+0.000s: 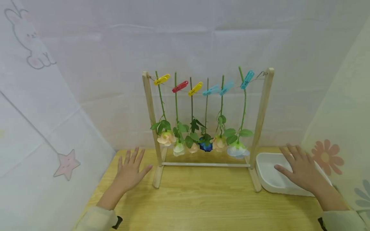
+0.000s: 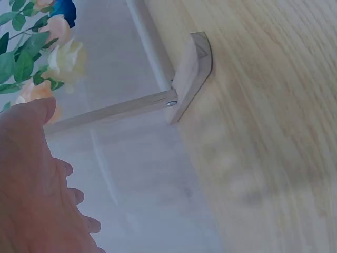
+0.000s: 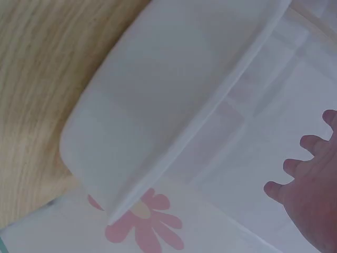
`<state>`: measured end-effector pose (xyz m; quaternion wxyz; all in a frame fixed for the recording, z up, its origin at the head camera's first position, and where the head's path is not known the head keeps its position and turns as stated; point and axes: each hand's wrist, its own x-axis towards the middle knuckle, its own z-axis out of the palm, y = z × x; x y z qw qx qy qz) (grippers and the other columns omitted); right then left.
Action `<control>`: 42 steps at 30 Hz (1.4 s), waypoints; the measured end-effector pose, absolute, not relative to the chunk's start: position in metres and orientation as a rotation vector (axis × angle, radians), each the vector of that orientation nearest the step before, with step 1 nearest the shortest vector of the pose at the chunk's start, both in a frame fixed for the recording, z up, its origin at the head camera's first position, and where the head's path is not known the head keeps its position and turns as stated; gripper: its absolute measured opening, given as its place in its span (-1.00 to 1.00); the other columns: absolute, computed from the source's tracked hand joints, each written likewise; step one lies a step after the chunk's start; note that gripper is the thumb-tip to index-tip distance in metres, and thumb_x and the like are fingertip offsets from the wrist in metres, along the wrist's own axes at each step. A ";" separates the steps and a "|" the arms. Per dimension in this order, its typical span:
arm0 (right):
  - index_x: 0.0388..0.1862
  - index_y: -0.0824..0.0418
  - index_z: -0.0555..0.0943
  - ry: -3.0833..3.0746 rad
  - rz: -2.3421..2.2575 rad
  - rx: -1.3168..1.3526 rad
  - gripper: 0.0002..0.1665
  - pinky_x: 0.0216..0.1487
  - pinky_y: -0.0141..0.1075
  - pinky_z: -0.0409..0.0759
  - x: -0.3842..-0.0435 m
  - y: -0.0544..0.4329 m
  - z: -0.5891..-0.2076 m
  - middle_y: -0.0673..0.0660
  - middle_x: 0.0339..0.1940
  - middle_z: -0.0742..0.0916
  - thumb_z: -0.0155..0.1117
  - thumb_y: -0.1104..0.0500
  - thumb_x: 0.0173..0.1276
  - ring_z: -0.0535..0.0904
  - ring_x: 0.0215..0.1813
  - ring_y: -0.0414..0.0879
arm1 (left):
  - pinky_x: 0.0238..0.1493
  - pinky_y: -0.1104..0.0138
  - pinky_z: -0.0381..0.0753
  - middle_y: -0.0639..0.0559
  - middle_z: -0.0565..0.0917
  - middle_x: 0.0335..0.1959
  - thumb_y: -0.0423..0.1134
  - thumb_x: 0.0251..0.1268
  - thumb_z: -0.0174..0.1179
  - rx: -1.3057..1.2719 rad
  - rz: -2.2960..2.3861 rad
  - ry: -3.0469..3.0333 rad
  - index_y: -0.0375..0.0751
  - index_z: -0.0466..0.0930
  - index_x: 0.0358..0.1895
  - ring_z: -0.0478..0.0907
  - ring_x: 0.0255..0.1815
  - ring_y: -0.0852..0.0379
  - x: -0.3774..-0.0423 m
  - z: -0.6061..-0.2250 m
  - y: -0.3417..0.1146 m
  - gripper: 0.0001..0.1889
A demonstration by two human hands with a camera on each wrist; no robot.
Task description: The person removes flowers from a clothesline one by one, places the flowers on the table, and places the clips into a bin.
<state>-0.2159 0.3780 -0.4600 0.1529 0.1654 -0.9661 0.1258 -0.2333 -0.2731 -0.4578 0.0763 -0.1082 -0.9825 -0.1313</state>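
Note:
My left hand (image 1: 128, 173) is spread with straight fingers, left of a wooden rack (image 1: 263, 118), and holds nothing. Fingers apart, my right hand (image 1: 302, 168) hovers over a white tray (image 1: 277, 189) at the rack's right. A string across the rack carries several artificial flowers hanging head down. Clothespins hold their stems: a yellow clothespin (image 1: 162, 79), a red clothespin (image 1: 180, 86), another yellow one and several blue ones. Among the blooms are a peach rose (image 1: 166, 138), a white rose (image 2: 67, 59), a dark blue rose (image 1: 206, 146) and a pale blue flower (image 1: 238, 151).
The rack stands on a wood-grain table (image 1: 202, 205), its feet joined by a white crossbar (image 1: 205, 164). Pale cloth walls enclose the back and sides. They bear a printed rabbit (image 1: 30, 38), a pink star (image 1: 67, 164) and a coral flower print (image 1: 326, 157).

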 end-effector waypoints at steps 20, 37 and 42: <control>0.70 0.05 -0.04 -2.805 0.644 0.531 -0.02 0.30 0.53 0.04 -0.218 0.375 -0.387 0.43 0.63 0.11 0.24 -0.05 0.50 -0.01 0.56 0.52 | 0.43 -0.44 -0.41 -0.22 -0.19 0.67 0.37 0.49 -0.10 -0.381 -0.500 -2.934 -0.08 -0.27 0.68 -0.39 0.63 -0.40 -0.217 -0.389 -0.261 -0.05; 0.70 0.08 -0.02 -2.733 0.816 0.581 -0.15 0.07 0.37 0.41 -0.223 0.348 -0.335 0.41 0.44 0.45 0.12 0.07 0.59 0.45 0.29 0.38 | 0.45 -0.39 -0.03 -0.27 -0.04 0.65 0.26 0.49 0.04 -0.420 -0.574 -2.770 -0.19 -0.15 0.66 -0.14 0.61 -0.41 -0.214 -0.344 -0.226 -0.06; 0.68 -0.01 0.08 -2.646 0.806 0.541 -0.19 0.13 0.03 0.46 -0.225 0.340 -0.328 0.25 0.35 0.58 0.16 0.08 0.57 0.53 0.20 -0.25 | 0.43 -0.33 0.15 -0.30 0.14 0.59 0.21 0.47 0.12 -0.403 -0.611 -2.621 -0.21 0.00 0.63 0.06 0.55 -0.41 -0.214 -0.336 -0.216 -0.12</control>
